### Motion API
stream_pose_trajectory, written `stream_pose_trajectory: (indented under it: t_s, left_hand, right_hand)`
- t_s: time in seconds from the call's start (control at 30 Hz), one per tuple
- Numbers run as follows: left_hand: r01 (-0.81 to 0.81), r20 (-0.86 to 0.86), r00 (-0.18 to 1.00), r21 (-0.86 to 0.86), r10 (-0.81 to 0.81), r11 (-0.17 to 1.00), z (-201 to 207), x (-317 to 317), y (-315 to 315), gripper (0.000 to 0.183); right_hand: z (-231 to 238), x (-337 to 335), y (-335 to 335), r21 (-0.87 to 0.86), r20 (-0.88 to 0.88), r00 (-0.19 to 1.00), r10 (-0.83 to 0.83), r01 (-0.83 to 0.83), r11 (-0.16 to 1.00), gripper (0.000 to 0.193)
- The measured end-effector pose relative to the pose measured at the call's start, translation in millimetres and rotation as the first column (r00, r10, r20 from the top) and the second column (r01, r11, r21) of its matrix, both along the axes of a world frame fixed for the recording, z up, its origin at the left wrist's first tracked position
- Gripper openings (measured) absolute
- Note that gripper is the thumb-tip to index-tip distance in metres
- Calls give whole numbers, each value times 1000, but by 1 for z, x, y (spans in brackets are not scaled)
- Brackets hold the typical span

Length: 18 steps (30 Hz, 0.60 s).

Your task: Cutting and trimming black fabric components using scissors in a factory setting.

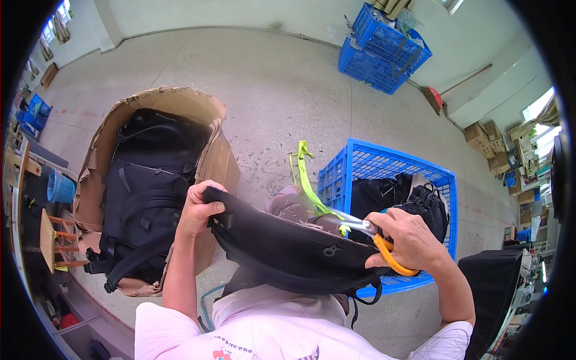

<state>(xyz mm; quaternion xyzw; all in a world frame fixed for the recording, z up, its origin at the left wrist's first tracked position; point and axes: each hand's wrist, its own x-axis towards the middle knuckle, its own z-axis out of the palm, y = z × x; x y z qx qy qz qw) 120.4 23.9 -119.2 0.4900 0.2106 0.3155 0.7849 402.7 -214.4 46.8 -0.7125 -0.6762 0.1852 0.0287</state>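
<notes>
My left hand (203, 209) is closed on the left corner of a black fabric bag piece (282, 246), thumb on top. The piece is stretched across in front of my body, with a small oval fitting near its right end and thin loose threads along its upper edge. Scissors (389, 257) with orange handles are gripped in my right hand (414, 239). Their metal blades point left along the far edge of the fabric; I cannot tell whether they touch it. A yellow-green strip (307, 186) runs from the floor side toward the blades.
A cardboard box (222, 174) full of black backpacks (150, 180) stands at left. At right is a blue plastic crate (396, 150) with black bags inside. Dark scraps litter the floor between them. Stacked blue crates (390, 45) stand by the far wall; a wooden stool (54, 240) is at left.
</notes>
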Motion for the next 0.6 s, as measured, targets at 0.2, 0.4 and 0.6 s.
stream_pose_trajectory:
  t_s: [0.2,0.4,0.6]
  left_hand:
    - [-17,-11,1000,-11,16,1000,-1,-3,-2,28]
    - [-31,7,1000,12,31,999,4,-3,-7,28]
    - [-51,18,999,-13,51,999,4,-5,-10,27]
  right_hand:
    - [7,0,-6,-171,28,999,35,-29,985,74]
    - [0,-1,6,-167,-58,991,122,-130,977,68]
    - [-7,-6,14,-129,-81,984,158,-168,977,60]
